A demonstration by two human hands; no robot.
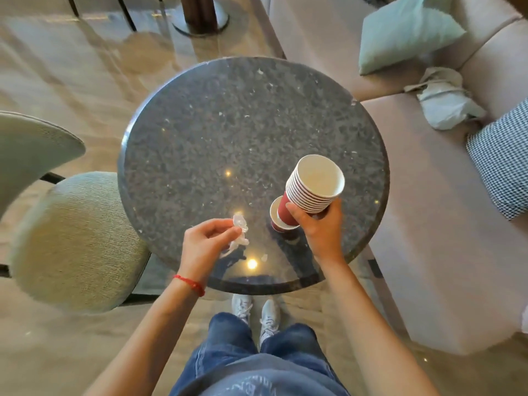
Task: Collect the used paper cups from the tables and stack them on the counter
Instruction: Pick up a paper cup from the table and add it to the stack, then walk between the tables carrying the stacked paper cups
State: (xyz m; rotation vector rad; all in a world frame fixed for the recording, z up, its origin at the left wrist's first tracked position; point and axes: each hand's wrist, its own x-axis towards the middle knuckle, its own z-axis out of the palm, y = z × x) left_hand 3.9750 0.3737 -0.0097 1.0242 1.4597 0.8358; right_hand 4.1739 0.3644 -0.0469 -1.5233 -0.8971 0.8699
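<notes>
Round dark stone bench (228, 124), sofa beside. Our right hand (321, 227) grips a stack of red paper cups (311, 192), its base entering a single cup (278, 220) standing on the bench. Our left hand (204, 241) pinches a crumpled clear wrapper (239, 230).

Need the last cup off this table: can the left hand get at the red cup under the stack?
Probably not yet. The left hand already pinches a clear wrapper, and the stack of cups in the right hand hangs over the single red cup, covering it.

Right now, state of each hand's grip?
Left hand: pinching a crumpled clear wrapper.
Right hand: gripping the stack of red paper cups.
</notes>
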